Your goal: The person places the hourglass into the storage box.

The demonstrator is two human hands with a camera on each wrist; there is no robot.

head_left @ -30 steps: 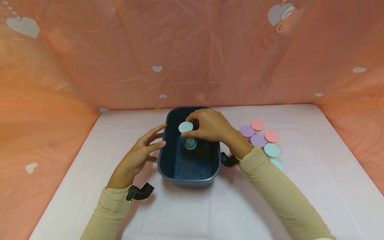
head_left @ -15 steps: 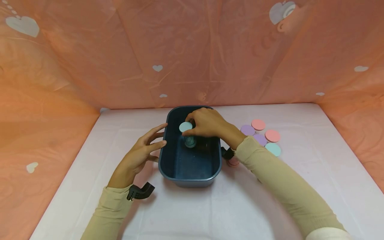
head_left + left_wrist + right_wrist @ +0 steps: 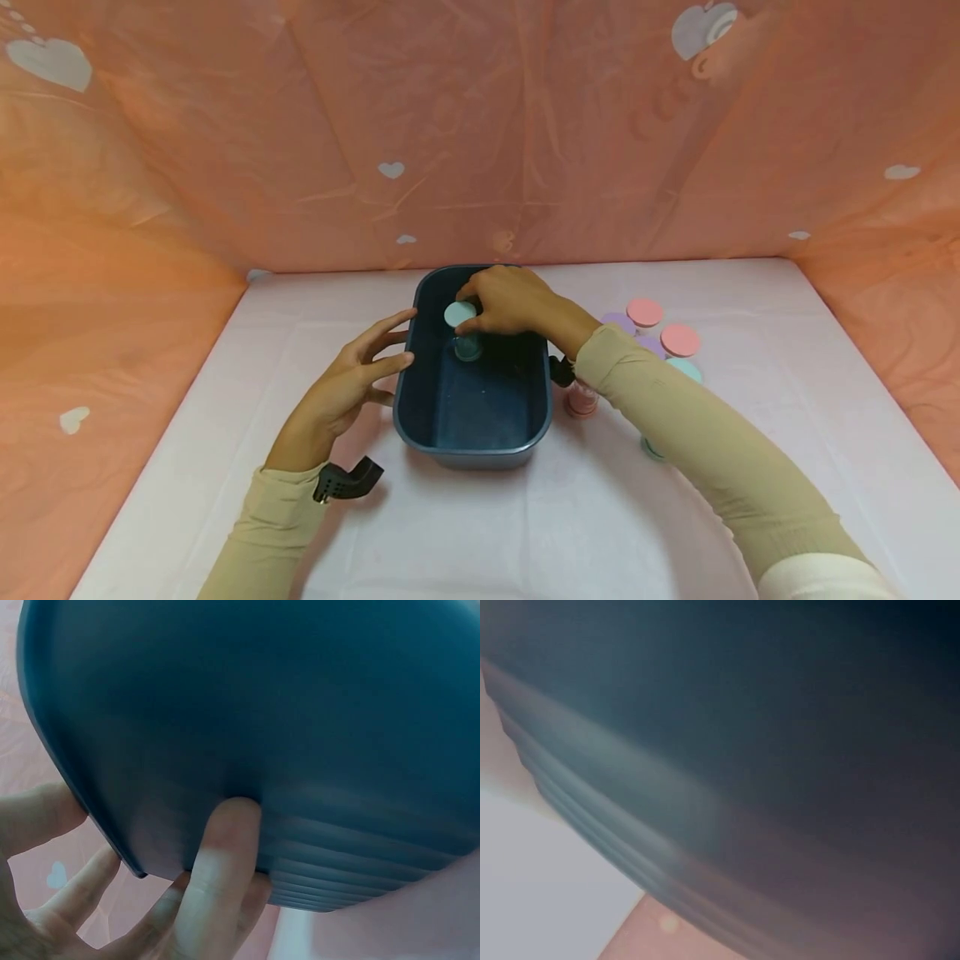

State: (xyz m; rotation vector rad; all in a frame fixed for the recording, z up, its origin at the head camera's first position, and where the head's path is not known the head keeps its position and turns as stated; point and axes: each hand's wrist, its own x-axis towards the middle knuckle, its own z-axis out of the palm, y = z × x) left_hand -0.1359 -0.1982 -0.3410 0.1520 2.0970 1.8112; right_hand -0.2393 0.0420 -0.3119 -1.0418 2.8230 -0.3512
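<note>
A deep dark-blue box (image 3: 480, 454) stands in the middle of the table. Inside it, my right hand (image 3: 517, 302) pinches a small upright piece with a pale mint disc (image 3: 460, 314) on top and a see-through teal lower end (image 3: 468, 348). On the box's left side rests my left hand (image 3: 345, 392), fingers spread and fairly straight. The left wrist view shows its thumb (image 3: 225, 855) against the ribbed outer wall (image 3: 337, 825). In the right wrist view the box wall (image 3: 705, 772) fills most of the picture and hides the right hand.
Right of the box stand several similar pieces with round tops: pink (image 3: 644, 312), purple (image 3: 618, 322) and mint (image 3: 684, 368). Another pink one (image 3: 582, 400) sits close by the box. My right sleeve (image 3: 697, 450) covers part of this group. A peach curtain (image 3: 480, 133) surrounds the white table (image 3: 450, 533).
The right hand has moved slightly back and left, lower into the box, with the mint-topped piece. Its forearm shifted, uncovering a pink piece beside the box. The left hand has stayed in place.
</note>
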